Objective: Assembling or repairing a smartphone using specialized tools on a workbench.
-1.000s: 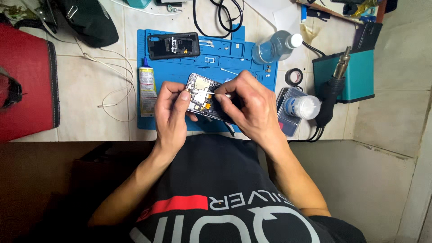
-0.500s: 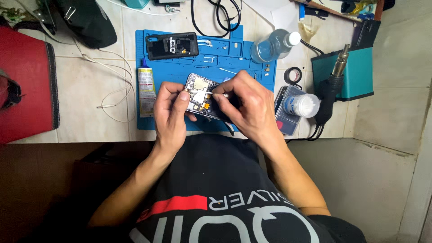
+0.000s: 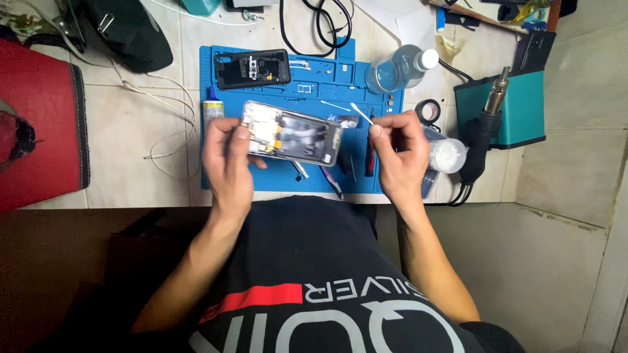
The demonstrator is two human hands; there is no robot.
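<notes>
Far left there's a red fabric case (image 3: 39,124) sitting on the tiled worktop (image 3: 124,137), with a black bag (image 3: 124,33) above it and some thin white wire (image 3: 173,124) looping across the tiles. Next over is the blue silicone repair mat (image 3: 261,180), with a small tube of glue (image 3: 212,110) at its left edge and a black phone back housing (image 3: 252,68) lying near the top.

The left hand (image 3: 229,163) has the opened phone with its bare circuit board and metal frame (image 3: 291,133) lifted over the middle of the mat. Thumb is on top near the left end, the other fingers are curled underneath, so it's a firm pinch on that end while the rest of the phone sticks out to the right, slightly tilted.

Just right of the phone, the right hand (image 3: 399,157) pinches a thin white cotton swab (image 3: 362,114) between thumb and forefinger, remaining fingers tucked in. The swab tip points up-left and sits near the phone's right end, but not touching it. Dark tweezers (image 3: 330,183) lie on the mat below.

Further right: a clear plastic bottle with white cap (image 3: 399,68), a roll of black tape (image 3: 428,111), a round white container (image 3: 448,155), then a teal soldering station with its hot-air handle (image 3: 510,111).
</notes>
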